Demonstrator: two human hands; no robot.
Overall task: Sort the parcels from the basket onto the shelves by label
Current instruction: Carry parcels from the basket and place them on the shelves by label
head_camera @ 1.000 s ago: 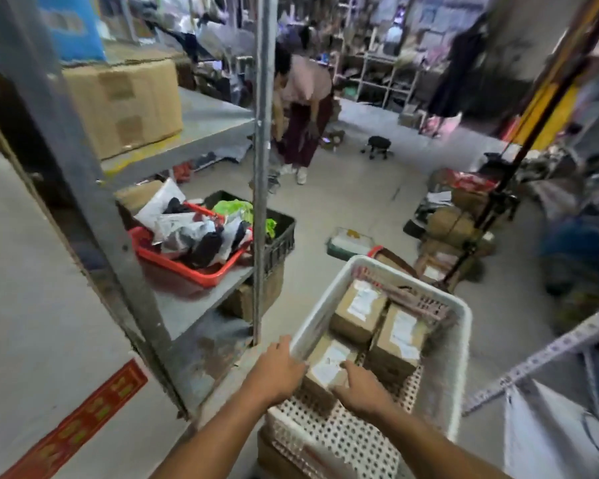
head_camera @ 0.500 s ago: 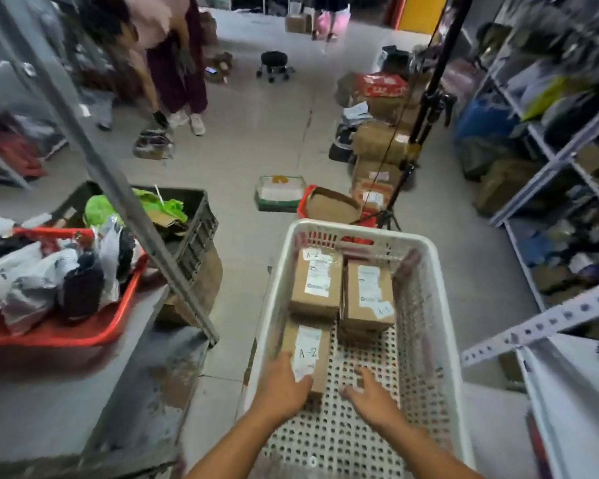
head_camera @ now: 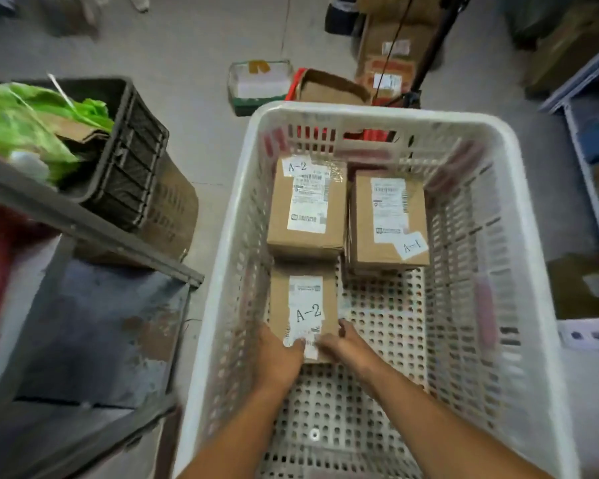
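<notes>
The white perforated basket (head_camera: 498, 209) holds 3 brown cardboard parcels lying flat, labels up. The near parcel (head_camera: 303, 305), marked A-2, sits left of centre. Behind it lies another A-2 parcel (head_camera: 306, 205); the A-1 parcel (head_camera: 388, 219) (far right) is beside that.

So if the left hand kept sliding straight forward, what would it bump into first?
The left hand already grips the near A-2 parcel. Pushed straight on, that parcel would probably meet the far A-2 parcel just beyond it, though the gap between them is hard to judge.
</notes>
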